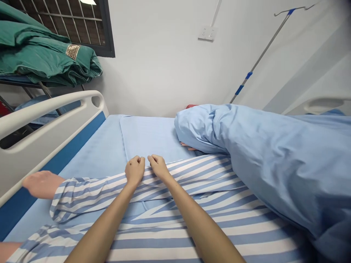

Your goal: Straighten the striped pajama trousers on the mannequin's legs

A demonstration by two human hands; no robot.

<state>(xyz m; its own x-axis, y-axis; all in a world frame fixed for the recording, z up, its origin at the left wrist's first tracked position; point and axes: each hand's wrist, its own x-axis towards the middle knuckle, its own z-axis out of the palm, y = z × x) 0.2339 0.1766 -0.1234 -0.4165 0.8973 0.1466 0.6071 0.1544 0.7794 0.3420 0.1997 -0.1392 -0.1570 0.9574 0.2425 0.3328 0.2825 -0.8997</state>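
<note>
Our left hand (134,171) and right hand (159,167) sit just apart, each grip curled closed and pinching a fold of the blue-and-white striped patient garment (186,179), which lies across the hospital bed (95,153). The forearms run nearly parallel and low, which suits an even, gentle hold on the cloth. To the near left, a bare foot or hand, we cannot tell which, (42,184) emerges from a striped cuff beside the white side rail (49,113). A light blue quilt cover (260,164), plainly filled, bulks along the right. Far left, green folded blankets (46,54) lie on a metal rack (24,82).
</note>
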